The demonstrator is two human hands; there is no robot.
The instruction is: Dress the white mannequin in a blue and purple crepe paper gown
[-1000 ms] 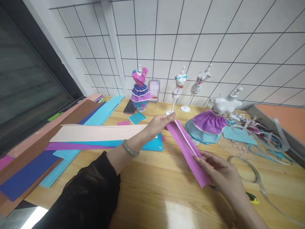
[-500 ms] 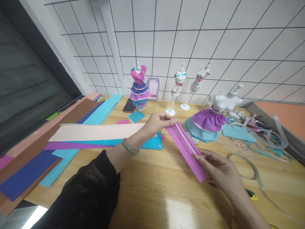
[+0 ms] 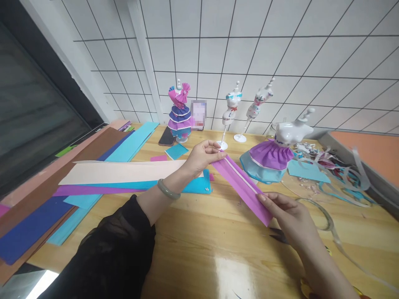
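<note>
A purple strip with a narrow white band along it is stretched at a slant above the wooden table. My left hand pinches its upper end. Further down, near the lower end, my right hand grips the strip between thumb and fingers. Behind the strip stands a white mannequin bust with a purple and light-blue skirt. Dark scissor blades show on the table beside my right hand, which partly hides the scissors.
Coloured sheets lie at the left. Along the wall stand a dressed mannequin, two small mannequins and a dark phone. Ribbon, a light-blue piece and a grey-edged tray are at the right.
My right hand has risen slightly with the lower end of the strip, which lies at a flatter slant. More of the scissor blades shows. The view has shifted a little.
</note>
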